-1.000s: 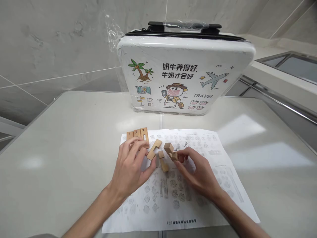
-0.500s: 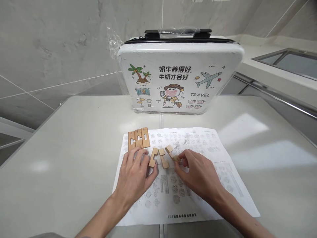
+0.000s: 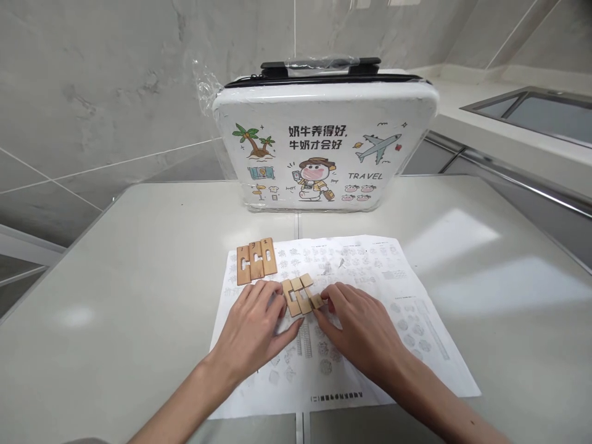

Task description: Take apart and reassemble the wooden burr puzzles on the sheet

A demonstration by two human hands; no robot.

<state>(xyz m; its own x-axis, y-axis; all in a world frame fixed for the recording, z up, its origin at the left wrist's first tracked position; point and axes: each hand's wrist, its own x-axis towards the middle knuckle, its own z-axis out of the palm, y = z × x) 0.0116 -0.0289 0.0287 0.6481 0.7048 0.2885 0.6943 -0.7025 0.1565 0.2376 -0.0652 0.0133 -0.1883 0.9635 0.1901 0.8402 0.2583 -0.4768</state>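
Observation:
Three light notched wooden puzzle pieces (image 3: 302, 296) lie side by side in a row on a printed sheet (image 3: 370, 345). My left hand (image 3: 254, 317) is at the row's left end, its curled fingers by the left piece and its thumb apart, near the row's lower edge. At the other end, my right hand (image 3: 358, 324) pinches the near end of the right-hand piece (image 3: 317, 301) between thumb and forefinger. Beyond my left hand lie three darker flat wooden pieces (image 3: 256, 260) with cut-outs, side by side and marked with handwritten numbers.
A white cartoon-printed case (image 3: 324, 111), partly wrapped in clear plastic, stands at the back of the pale table (image 3: 115, 296). The printed sheet carries small diagrams and lies across the table's centre seam. Behind are a grey tiled wall (image 3: 115, 92) and a counter (image 3: 481, 117) at right.
The three light pieces have come together into a row, the right-hand one moving left with my right hand. My left thumb has shifted from the left piece to the row's lower edge.

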